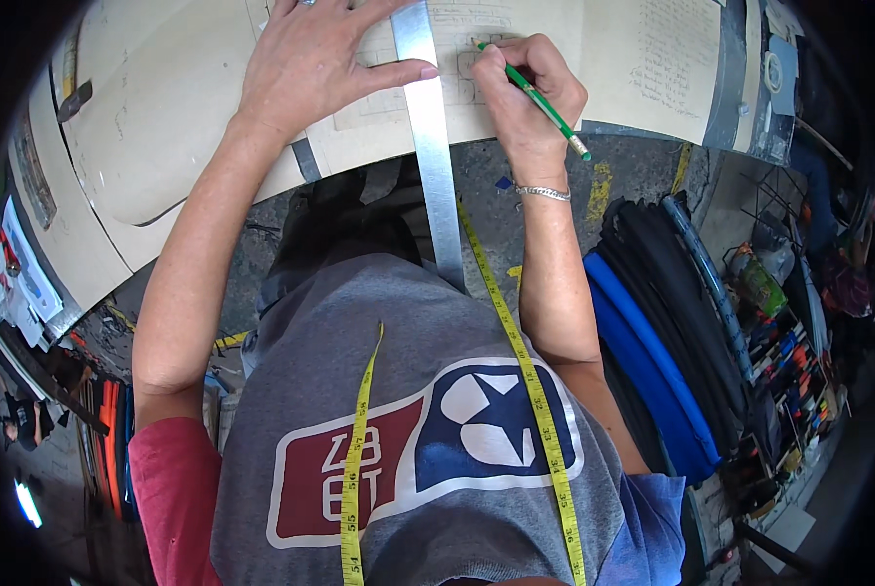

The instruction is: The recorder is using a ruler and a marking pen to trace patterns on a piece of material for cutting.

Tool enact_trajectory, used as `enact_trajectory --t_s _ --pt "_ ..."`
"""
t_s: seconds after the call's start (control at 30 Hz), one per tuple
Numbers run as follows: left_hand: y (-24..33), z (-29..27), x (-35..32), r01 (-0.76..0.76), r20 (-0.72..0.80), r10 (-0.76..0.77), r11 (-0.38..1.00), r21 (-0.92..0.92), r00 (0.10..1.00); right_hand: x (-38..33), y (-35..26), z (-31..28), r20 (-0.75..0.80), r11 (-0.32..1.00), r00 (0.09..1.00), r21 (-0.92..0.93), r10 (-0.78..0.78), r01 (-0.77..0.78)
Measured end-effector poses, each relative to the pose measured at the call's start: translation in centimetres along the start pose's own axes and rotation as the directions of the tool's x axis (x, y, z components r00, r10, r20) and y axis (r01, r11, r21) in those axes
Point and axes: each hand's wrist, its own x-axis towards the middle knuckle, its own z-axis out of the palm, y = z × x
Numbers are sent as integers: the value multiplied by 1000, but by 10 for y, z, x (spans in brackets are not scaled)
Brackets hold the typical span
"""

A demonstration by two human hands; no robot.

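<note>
My left hand [311, 61] lies flat on a sheet of beige pattern paper [174, 107], its thumb pressing on a long metal ruler [430, 127] that runs from the paper's top toward my chest. My right hand [525, 93] grips a green pencil [540, 101] with its tip on the paper just right of the ruler, beside drawn lines. A silver bracelet [543, 192] circles my right wrist. A yellow measuring tape [516, 342] hangs round my neck over my grey shirt.
The paper lies on a cream table [66, 234] whose edge curves across the view. Rolls of black and blue fabric [652, 332] stand at the right, with shelves of small items [789, 361] beyond. Clutter and orange cords [105, 430] sit at lower left on the grey floor.
</note>
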Motion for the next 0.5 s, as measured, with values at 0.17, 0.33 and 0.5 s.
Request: enact_trajectory --t_s 0.17,0.33,0.5 --pt "-1 2 0 -13 -17 13 1000 -14 1000 0 2 -1 -3 1000 1000 -16 -9 9" --pt "2 0 0 11 3 -11 1000 19 1000 0 -2 -3 29 999 1000 -31 10 -9" --pt "2 0 0 5 7 -5 1000 3 1000 0 3 -7 -44 995 998 80 55 -51"
